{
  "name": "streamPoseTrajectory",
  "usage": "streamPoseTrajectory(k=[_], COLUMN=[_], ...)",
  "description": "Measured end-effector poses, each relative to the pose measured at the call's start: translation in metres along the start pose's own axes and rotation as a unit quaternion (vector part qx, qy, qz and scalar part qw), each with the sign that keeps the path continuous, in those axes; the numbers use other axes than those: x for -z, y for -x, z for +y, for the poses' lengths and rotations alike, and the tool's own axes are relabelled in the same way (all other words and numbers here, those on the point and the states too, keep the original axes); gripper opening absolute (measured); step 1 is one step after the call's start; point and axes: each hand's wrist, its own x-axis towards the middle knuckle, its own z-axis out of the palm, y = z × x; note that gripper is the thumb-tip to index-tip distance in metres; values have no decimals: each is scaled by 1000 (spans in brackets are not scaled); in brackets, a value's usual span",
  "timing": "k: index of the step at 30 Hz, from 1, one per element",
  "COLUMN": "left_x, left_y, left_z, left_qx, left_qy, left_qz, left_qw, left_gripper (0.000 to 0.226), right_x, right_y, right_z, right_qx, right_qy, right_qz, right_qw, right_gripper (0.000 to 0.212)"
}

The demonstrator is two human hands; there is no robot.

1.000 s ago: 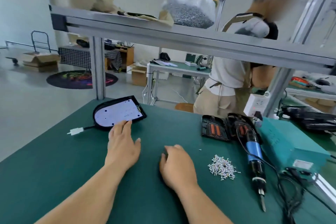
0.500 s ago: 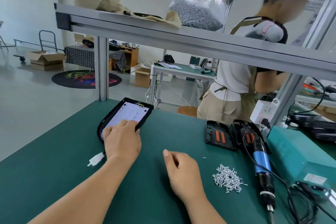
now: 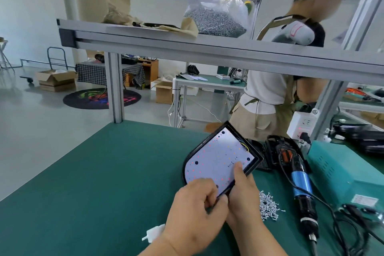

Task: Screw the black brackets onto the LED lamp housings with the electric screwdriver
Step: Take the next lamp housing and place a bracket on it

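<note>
Toward the right edge of the bench (image 3: pixel 104 172), you are holding the lamp housing (image 3: pixel 220 156) tilted up, left hand (image 3: pixel 193 214) and right hand (image 3: pixel 243 195) both gripping its near rim, probably keeping it beside the screws (image 3: pixel 268 206) and screwdriver (image 3: pixel 299 183).

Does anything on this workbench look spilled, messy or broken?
Only the screws: a loose pile lies on the green table beside the right hand, strays around it. The lamp housing that it and the left hand grip looks intact.
</note>
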Motion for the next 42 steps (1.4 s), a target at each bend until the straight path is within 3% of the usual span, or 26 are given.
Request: streamPoseTrajectory(k=[3, 5, 7, 10, 13, 14, 16, 18, 19, 21, 22, 24, 25, 27, 29, 31, 33, 37, 39, 42], left_x=[17, 31, 36, 36, 47, 54, 68, 80, 83, 85, 83, 74, 71, 68, 67, 69, 74, 76, 71, 65], left_y=[-9, -15, -17, -25, -38, -45, -54, -59, -60, -61, -61, -61, -59, -52, -44, -37, -37, -42, -48, -55], left_z=[-4, -9, -17, -37, -64, -73, -86, -98, -101, -103, -98, -85, -79, -69, -60, -57, -62, -66, -67, -69], left_qx=[108, 177, 225, 263, 270, 292, 337, 313, 290, 271, 303, 391, 425, 445, 425, 404, 404, 407, 399, 438], left_qy=[181, 210, 202, 138, 34, -4, -153, -270, -264, -125, 3, 268, 341, 371, 320, 256, 280, 442, 443, 436], left_qz=[-137, -288, -367, -301, -112, -54, -17, 21, 64, 174, 210, 214, 192, 103, -51, -184, -203, -71, 33, 177], left_qw=[968, 917, 880, 906, 956, 955, 929, 910, 918, 938, 929, 854, 817, 809, 845, 859, 847, 796, 802, 766], left_gripper=[32, 20, 18, 33, 38, 42, 62, 64, 58, 36, 29, 27, 27, 33, 36, 35, 38, 31, 20, 21], right_x=[2, 3, 4, 8, 9, 9, 12, 15, 15, 12, 10, 4, 1, -3, -5, -5, -5, -5, -4, -3], right_y=[-10, -14, -16, -18, -13, -10, -5, -1, 1, 2, 1, 1, 1, 2, 1, 0, -1, -1, 0, 3], right_z=[1, 2, 1, -6, -14, -15, -15, -15, -14, -10, -8, -2, 0, 5, 6, 6, 7, 9, 9, 10], right_qx=[12, 13, 3, -65, -157, -173, -198, -230, -241, -237, -227, -210, -203, -189, -182, -180, -182, -172, -163, -168], right_qy=[-15, -25, -47, -79, -46, -17, 67, 164, 209, 285, 305, 295, 277, 244, 217, 202, 200, 222, 248, 274], right_qz=[9, 4, -6, -38, -140, -174, -218, -263, -278, -263, -239, -186, -162, -117, -84, -59, -45, -65, -101, -165], right_qw=[1000, 1000, 999, 994, 977, 969, 953, 922, 906, 891, 893, 913, 925, 944, 955, 961, 962, 958, 949, 933], right_gripper=[14, 14, 16, 29, 33, 32, 28, 21, 14, 8, 11, 14, 15, 16, 17, 17, 17, 13, 13, 17])
